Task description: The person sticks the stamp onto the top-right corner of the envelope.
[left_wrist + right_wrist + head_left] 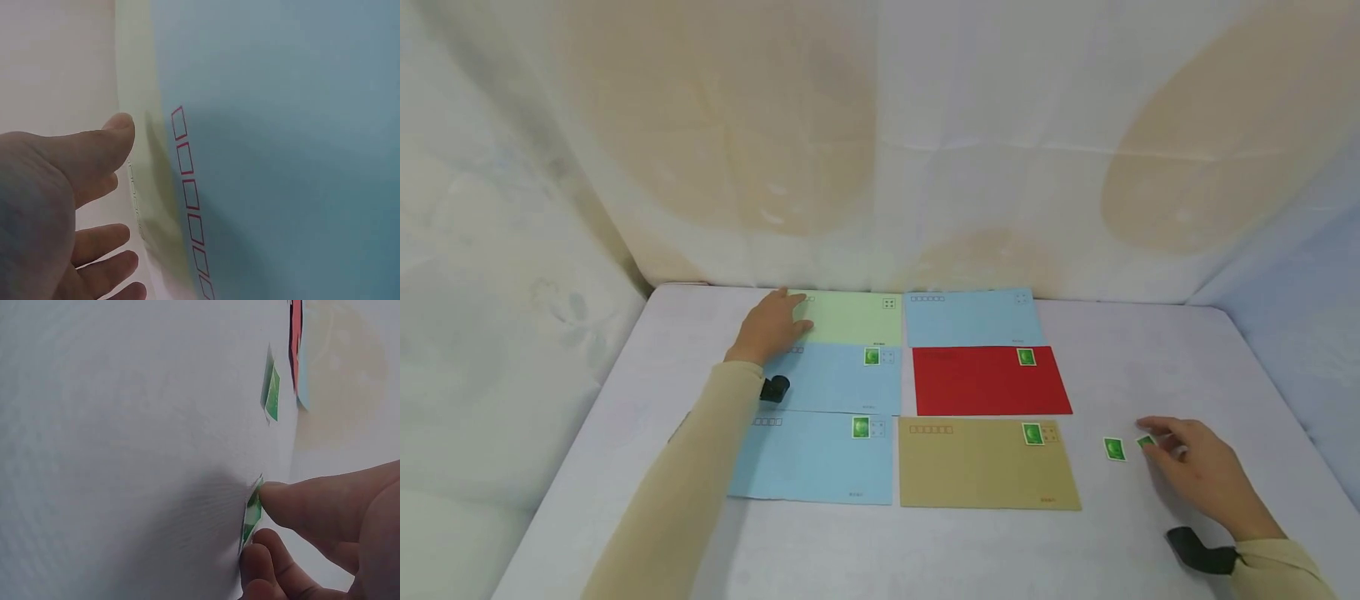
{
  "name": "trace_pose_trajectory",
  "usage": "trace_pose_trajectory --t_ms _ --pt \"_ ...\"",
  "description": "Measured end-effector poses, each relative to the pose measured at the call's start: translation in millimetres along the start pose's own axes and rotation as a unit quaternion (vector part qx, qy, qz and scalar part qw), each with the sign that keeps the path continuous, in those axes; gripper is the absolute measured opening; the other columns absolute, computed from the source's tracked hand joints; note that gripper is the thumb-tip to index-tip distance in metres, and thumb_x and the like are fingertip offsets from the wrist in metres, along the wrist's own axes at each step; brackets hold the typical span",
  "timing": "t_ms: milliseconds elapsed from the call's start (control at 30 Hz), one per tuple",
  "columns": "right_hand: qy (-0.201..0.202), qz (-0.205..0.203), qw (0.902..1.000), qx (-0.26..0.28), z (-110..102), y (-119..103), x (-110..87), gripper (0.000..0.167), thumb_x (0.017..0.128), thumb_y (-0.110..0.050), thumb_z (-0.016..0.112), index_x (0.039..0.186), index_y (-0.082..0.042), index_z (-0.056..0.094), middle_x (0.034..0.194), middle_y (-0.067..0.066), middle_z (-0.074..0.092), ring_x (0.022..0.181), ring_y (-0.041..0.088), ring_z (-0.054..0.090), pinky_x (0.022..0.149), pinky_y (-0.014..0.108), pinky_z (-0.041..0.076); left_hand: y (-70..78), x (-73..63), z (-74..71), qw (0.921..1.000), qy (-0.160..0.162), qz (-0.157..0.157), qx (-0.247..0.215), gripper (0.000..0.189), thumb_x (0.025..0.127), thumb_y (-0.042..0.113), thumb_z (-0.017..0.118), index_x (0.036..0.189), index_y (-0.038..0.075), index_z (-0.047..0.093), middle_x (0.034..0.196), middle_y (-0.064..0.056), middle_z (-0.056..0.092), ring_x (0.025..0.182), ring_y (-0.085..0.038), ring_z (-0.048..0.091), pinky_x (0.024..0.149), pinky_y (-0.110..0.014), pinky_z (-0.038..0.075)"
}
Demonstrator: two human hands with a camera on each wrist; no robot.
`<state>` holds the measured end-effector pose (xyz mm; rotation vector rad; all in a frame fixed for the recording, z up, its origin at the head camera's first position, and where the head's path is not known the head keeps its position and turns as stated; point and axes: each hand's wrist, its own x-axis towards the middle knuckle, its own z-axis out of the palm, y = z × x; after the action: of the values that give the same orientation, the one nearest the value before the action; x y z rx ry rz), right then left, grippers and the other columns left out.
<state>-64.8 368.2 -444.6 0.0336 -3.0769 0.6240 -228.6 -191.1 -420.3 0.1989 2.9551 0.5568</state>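
Note:
At the back left, my left hand (771, 327) lies over the left end of a pale green envelope (850, 317), fingers extended. In the left wrist view its thumb stands apart from the fingers, above the green envelope's edge, near a blue envelope (281, 156) with a row of red boxes. On the right, my right hand (1198, 467) pinches a small green stamp (252, 515) at its edges between thumb and fingers, close to the table. A second green stamp (1115, 449) lies on the table just left of that hand.
Green stamps sit on the red envelope (985, 387), the tan envelope (977, 479), the middle-left blue envelope (835, 387) and the front-left blue envelope (812, 467). The back-right blue envelope (970, 321) shows only printed boxes. Patterned cloth (985, 150) hangs behind the white table (1150, 358).

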Motion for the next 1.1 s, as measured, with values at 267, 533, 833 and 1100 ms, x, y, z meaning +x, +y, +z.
trace_pose_trajectory --t_ms 267,533,833,1100 --pt "-0.010 0.000 0.9999 -0.001 -0.2 0.5 -1.3 0.032 0.088 0.000 0.070 0.118 0.009 0.064 0.105 0.029 0.059 0.089 0.038 0.059 0.069 0.051 0.052 -1.9 3.0 2.5 0.9996 -0.012 0.003 0.026 0.057 0.099 0.024 0.065 0.148 0.000 0.048 0.156 -0.028 0.034 0.145 -0.043 0.031 0.117 -0.054 0.028" --pt "-0.014 0.026 0.9995 -0.010 -0.1 1.2 1.1 0.031 0.090 -0.005 0.070 0.116 0.011 0.063 0.105 0.030 0.058 0.089 0.039 0.058 0.070 0.053 0.051 -2.0 2.4 1.0 0.9995 -0.022 0.002 0.022 0.056 0.100 0.025 0.065 0.147 0.001 0.049 0.157 -0.027 0.032 0.145 -0.044 0.031 0.116 -0.056 0.031" --pt "-0.030 0.060 0.9977 -0.010 -5.2 1.0 4.3 0.031 0.092 -0.011 0.068 0.111 0.012 0.060 0.100 0.029 0.059 0.088 0.040 0.059 0.071 0.053 0.051 2.2 0.9 -1.4 0.9996 -0.021 -0.004 0.017 0.056 0.099 0.025 0.065 0.148 0.002 0.049 0.157 -0.029 0.031 0.143 -0.047 0.032 0.115 -0.057 0.031" --pt "-0.035 0.072 0.9968 -0.002 -8.2 2.6 3.3 0.028 0.093 -0.012 0.067 0.107 0.010 0.057 0.090 0.019 0.062 0.084 0.035 0.060 0.065 0.044 0.051 2.9 1.6 2.8 0.9996 -0.020 -0.002 0.019 0.056 0.100 0.025 0.065 0.148 0.002 0.048 0.157 -0.029 0.030 0.145 -0.046 0.030 0.115 -0.058 0.030"
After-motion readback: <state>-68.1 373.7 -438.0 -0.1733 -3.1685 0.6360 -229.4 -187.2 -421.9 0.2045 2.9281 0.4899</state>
